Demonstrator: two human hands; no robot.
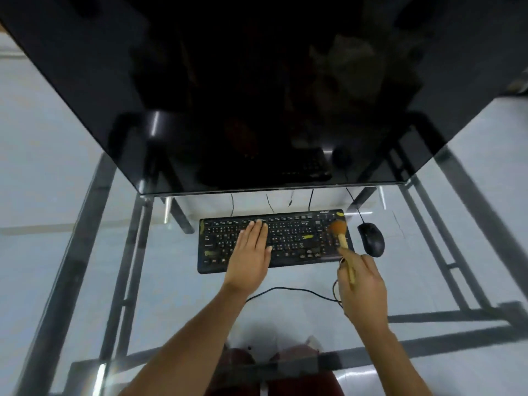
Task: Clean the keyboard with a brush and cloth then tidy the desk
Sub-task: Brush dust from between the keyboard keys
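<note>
Keyboard under left hand; mouse just beside right hand's brush.

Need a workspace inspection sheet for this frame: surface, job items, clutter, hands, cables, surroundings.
Surface: glass desk on a metal frame, floor visible through it.
Job's things: black keyboard with yellowish smears; brush, bristles on the keyboard's right end; no cloth seen.
Clutter: black mouse right of the keyboard.
Grippers: left hand flat on the keys; right hand gripping the brush handle.
Cables: black cable looping on the desk near the hands; thin wires behind the keyboard.
Surroundings: dark monitor overhead, pale floor.
</note>
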